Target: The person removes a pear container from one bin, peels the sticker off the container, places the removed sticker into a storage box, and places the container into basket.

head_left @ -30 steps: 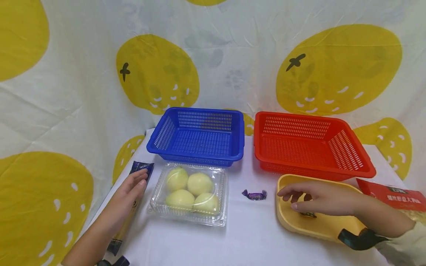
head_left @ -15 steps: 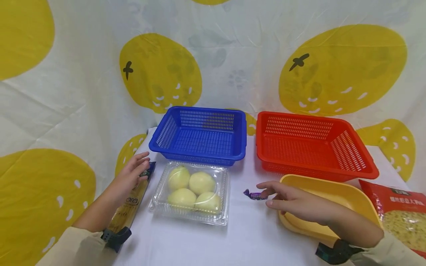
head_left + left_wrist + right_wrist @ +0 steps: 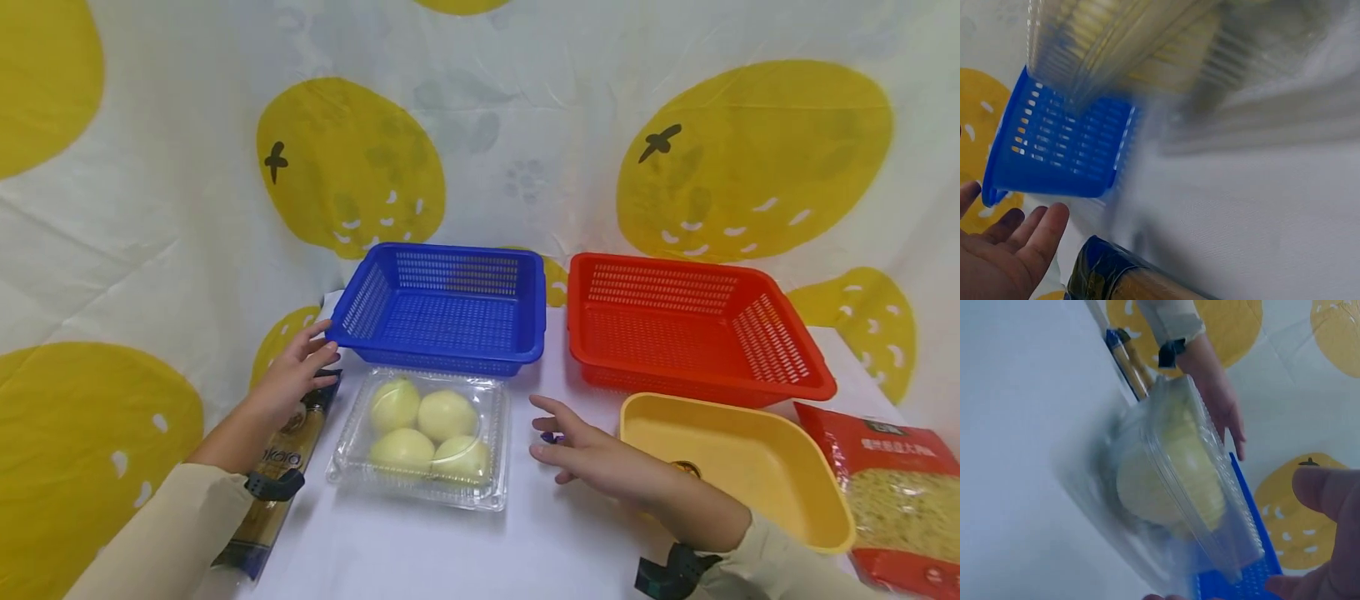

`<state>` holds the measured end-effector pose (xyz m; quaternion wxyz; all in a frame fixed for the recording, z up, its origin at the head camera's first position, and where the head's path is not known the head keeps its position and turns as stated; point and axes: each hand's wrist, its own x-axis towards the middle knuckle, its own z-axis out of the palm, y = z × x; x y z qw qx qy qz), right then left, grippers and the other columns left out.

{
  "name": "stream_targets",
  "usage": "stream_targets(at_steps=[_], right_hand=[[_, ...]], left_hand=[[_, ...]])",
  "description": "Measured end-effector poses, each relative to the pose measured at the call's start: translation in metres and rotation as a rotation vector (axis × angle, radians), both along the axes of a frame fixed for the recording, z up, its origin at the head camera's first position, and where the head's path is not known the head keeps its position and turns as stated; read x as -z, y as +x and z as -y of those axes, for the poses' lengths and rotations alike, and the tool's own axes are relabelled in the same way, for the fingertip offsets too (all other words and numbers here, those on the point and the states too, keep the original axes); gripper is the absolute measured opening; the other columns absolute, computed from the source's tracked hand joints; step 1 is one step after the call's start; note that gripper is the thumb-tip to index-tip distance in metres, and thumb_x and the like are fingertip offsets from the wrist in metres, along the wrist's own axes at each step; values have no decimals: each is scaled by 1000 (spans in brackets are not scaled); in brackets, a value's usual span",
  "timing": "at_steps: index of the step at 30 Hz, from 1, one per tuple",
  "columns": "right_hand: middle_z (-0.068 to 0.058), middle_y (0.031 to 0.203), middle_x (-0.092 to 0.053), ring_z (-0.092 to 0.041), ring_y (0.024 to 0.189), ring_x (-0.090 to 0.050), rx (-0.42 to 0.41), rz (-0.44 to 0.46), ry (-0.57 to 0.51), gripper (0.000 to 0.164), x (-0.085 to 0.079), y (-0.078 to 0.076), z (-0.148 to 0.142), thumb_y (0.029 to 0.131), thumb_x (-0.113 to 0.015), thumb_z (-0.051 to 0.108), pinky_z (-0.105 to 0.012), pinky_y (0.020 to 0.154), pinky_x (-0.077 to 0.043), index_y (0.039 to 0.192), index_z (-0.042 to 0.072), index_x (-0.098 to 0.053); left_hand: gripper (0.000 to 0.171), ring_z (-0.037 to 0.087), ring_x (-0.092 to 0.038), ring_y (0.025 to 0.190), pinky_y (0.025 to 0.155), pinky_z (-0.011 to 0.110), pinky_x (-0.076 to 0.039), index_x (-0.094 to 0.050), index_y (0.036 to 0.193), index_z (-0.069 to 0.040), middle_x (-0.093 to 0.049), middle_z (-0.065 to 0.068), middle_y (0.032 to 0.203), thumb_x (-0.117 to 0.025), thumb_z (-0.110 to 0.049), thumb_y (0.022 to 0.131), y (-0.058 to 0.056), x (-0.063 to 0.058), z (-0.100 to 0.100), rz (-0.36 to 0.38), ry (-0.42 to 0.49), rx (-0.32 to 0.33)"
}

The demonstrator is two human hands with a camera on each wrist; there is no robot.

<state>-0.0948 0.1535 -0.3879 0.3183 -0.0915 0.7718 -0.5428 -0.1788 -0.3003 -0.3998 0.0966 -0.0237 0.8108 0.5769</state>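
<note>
A clear plastic clamshell box (image 3: 495, 492) holding several pale yellow round fruits (image 3: 447, 415) lies on the white cloth between my hands. To its left, my left hand (image 3: 288, 385) hovers with fingers spread and nothing in them, over a long pack of spaghetti (image 3: 288, 458) and near the blue basket's corner. My right hand (image 3: 581, 452) is off the box's right side, fingers apart and holding nothing. Behind the right hand a small purple-wrapped candy (image 3: 552, 437) is mostly hidden. In the right wrist view the box (image 3: 1172, 462) is blurred.
A blue basket (image 3: 435, 346) and a red basket (image 3: 697, 387) stand at the back. A yellow tray (image 3: 787, 467) at right has a small dark-wrapped piece (image 3: 686, 468) inside. Beside it lies a red bag of pasta (image 3: 896, 492).
My right hand has moved left from over the yellow tray, past the candy, toward the clamshell box. My left hand has shifted slightly forward, toward the blue basket.
</note>
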Motion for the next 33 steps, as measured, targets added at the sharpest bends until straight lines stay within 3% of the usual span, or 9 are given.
stream_targets(at_steps=[4, 8, 11, 15, 19, 25, 33], right_hand=[[-26, 171, -25, -40, 130, -60, 58, 2, -101, 89, 14, 4, 18, 103, -69, 39, -55, 103, -55, 172, 21, -15], [-30, 173, -14, -48, 145, -44, 122, 2, -255, 95, 30, 7, 38, 101, -69, 31, -58, 108, -51, 172, 16, -9], [-30, 173, -15, -50, 148, -39, 168, -24, -289, 96, 37, 9, 49, 100, -69, 29, -60, 112, -47, 173, 16, -7], [-30, 171, -21, -52, 151, -35, 229, -82, -288, 96, 43, 8, 61, 100, -70, 28, -69, 120, -33, 173, 17, -8], [-28, 171, -25, -50, 155, -30, 265, -116, -313, 98, 49, 2, 70, 99, -71, 26, -70, 124, -22, 173, 16, -8], [-16, 178, -12, -45, 161, -12, 288, -181, -215, 100, 57, -7, 79, 98, -75, 33, -69, 126, -13, 174, 20, -10], [-22, 174, -22, -52, 155, -27, 290, -310, -68, 97, 72, -14, 86, 101, -70, 45, -74, 121, -24, 174, 24, -9]], left_hand=[[73, 48, -35, 153, 115, 54, -45, -13, 173, -20, -23, 25, 173, -49, -42, 114, -9, 4, 3, -25, 47, 20], [69, 47, -36, 154, 115, 51, -44, -14, 173, -21, -27, 24, 172, -47, -40, 115, -15, 9, 5, -35, 101, 12], [68, 46, -35, 154, 117, 55, -41, -15, 173, -24, -27, 23, 172, -47, -39, 115, -19, 12, 5, -33, 134, 5], [65, 44, -34, 155, 119, 59, -38, -17, 173, -27, -27, 20, 173, -46, -36, 116, -23, 15, 3, -30, 163, 5], [64, 43, -34, 155, 120, 61, -36, -18, 173, -26, -26, 20, 173, -46, -35, 116, -25, 21, 0, -49, 229, 5], [62, 40, -36, 154, 120, 60, -37, -18, 173, -25, -27, 23, 172, -43, -34, 116, -26, 30, -1, -65, 300, -9], [61, 39, -33, 156, 120, 60, -38, -17, 173, -29, -28, 21, 172, -41, -36, 117, -28, 30, -4, -57, 301, -9]])
